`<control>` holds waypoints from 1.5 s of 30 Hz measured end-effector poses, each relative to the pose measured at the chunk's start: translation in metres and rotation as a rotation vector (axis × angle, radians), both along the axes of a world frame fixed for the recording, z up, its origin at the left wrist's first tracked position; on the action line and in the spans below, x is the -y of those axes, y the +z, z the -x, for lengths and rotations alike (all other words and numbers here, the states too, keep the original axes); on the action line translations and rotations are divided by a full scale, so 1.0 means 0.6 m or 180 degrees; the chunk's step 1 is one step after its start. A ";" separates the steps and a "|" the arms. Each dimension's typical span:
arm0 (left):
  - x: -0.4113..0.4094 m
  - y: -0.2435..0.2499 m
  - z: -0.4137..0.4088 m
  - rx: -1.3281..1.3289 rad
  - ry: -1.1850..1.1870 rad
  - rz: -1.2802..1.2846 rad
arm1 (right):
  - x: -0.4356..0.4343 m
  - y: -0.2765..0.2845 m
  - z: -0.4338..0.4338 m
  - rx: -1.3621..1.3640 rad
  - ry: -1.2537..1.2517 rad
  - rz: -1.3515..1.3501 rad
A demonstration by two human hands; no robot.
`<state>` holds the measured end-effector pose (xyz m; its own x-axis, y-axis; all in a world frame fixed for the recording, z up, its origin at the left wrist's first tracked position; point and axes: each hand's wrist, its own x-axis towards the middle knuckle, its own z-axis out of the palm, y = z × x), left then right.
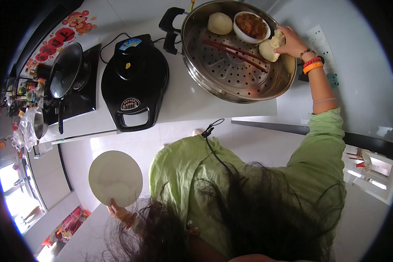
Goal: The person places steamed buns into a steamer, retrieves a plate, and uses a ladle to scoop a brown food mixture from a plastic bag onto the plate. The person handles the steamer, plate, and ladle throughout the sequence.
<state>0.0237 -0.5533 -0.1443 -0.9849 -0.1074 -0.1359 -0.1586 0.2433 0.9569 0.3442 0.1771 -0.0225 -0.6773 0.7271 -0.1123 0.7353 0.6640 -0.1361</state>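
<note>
A wide stainless-steel steamer pot (213, 70) with a perforated tray stands on the counter. My right hand (291, 42) reaches over its right rim and grips a torn steamed bun (267, 51) between thumb and fingers. Beside that bun sits a white bowl (246, 38) of chunky reddish-brown food (251, 25). A whole pale bun (219, 23) lies to the left of the bowl. Two red-brown chopsticks (249, 63) rest across the tray. Low at the left, my left hand (118, 211) holds a pale round plate (115, 178) by its edge, away from the counter.
A closed black electric griddle (136, 82) sits left of the steamer on the white counter (196, 101). Farther left, a frying pan (66, 70) tilts on a black cooktop (90, 78). A metal bowl (39, 122) is near the left end. Wall sockets (324, 49) are beyond my right wrist.
</note>
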 end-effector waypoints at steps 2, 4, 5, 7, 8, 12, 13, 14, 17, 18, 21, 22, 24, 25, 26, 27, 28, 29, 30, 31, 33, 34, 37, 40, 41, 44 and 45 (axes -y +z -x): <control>0.015 -0.010 0.004 0.0040 0.0025 0.0001 | 0.001 -0.010 -0.003 -0.0156 0.0054 -0.0025; 0.018 -0.013 0.008 0.0068 0.0050 -0.0020 | 0.012 -0.007 0.003 -0.0070 -0.0020 0.0085; 0.020 -0.013 0.010 0.0055 0.0072 -0.0016 | 0.016 -0.006 0.005 -0.0027 -0.0057 0.0140; 0.015 -0.015 0.011 0.0071 0.0074 -0.0043 | 0.013 -0.012 -0.003 -0.0118 -0.0083 0.0092; 0.012 -0.016 0.011 0.0060 0.0076 -0.0054 | 0.012 -0.016 -0.007 -0.0164 -0.0095 0.0067; 0.009 -0.010 0.015 0.0049 0.0064 -0.0057 | 0.017 -0.030 -0.012 -0.0425 -0.0165 -0.0240; 0.007 -0.011 0.016 0.0041 0.0051 -0.0055 | 0.020 -0.033 -0.015 -0.0469 -0.0147 -0.0460; 0.009 -0.012 0.018 0.0054 0.0042 -0.0061 | 0.023 -0.033 -0.017 -0.0509 -0.0129 -0.0682; 0.012 -0.004 0.019 -0.0004 0.0073 -0.0002 | 0.071 0.018 0.007 -0.0167 -0.0023 -0.1072; 0.012 -0.007 0.021 -0.0008 0.0082 0.0006 | 0.086 0.029 0.015 -0.0611 0.0176 -0.0893; 0.011 -0.016 0.030 -0.0095 0.0049 0.0044 | 0.117 0.028 0.064 -0.0634 0.0311 0.0885; 0.014 -0.015 0.032 -0.0155 -0.0011 0.0058 | 0.125 0.023 0.087 -0.0261 0.0580 0.0835; 0.033 -0.019 0.046 -0.0248 -0.0349 0.0005 | 0.116 -0.012 0.131 0.0223 0.1027 0.0476; 0.037 -0.027 0.052 -0.0272 -0.0534 -0.0043 | 0.101 -0.041 0.143 0.0364 0.1177 0.0153; 0.040 -0.029 0.051 -0.0359 -0.0603 -0.0004 | 0.098 -0.057 0.153 0.0511 0.1173 0.0052; 0.033 -0.028 0.049 -0.0442 -0.0664 0.0021 | 0.097 -0.066 0.166 0.0666 0.1172 -0.0062; 0.029 -0.025 0.044 -0.0387 -0.0625 -0.0020 | 0.096 -0.069 0.175 0.0819 0.1175 -0.0178; 0.024 -0.021 0.042 -0.0339 -0.0599 -0.0064 | 0.098 -0.067 0.180 0.0911 0.1112 -0.0038; -0.002 0.003 0.026 -0.0147 -0.0453 -0.0183 | 0.099 -0.065 0.184 0.1012 0.1072 0.0093; -0.012 0.017 0.013 0.0049 -0.0304 -0.0298 | 0.098 -0.063 0.187 0.1119 0.1034 0.0231; 0.027 -0.007 0.002 -0.0334 -0.0394 0.0160 | 0.088 -0.078 0.191 0.1167 0.1012 0.0207; 0.047 -0.017 0.000 -0.0413 -0.0426 0.0285 | 0.090 -0.079 0.193 0.1282 0.1043 0.0140; 0.094 -0.040 -0.003 -0.0452 -0.0408 0.0350 | 0.103 -0.078 0.206 0.1613 0.0944 0.0202; 0.124 -0.060 -0.003 -0.0382 -0.0148 0.0052 | 0.111 -0.083 0.208 0.1695 0.0878 0.0221; 0.136 -0.070 -0.003 -0.0356 -0.0046 0.0000 | 0.113 -0.087 0.207 0.1688 0.0887 0.0191; 0.160 -0.075 0.002 -0.0474 -0.0007 0.0360 | 0.110 -0.091 0.206 0.1699 0.0951 0.0309; 0.137 -0.063 0.003 -0.0616 -0.0174 0.0519 | 0.107 -0.090 0.201 0.1811 0.0956 0.0362</control>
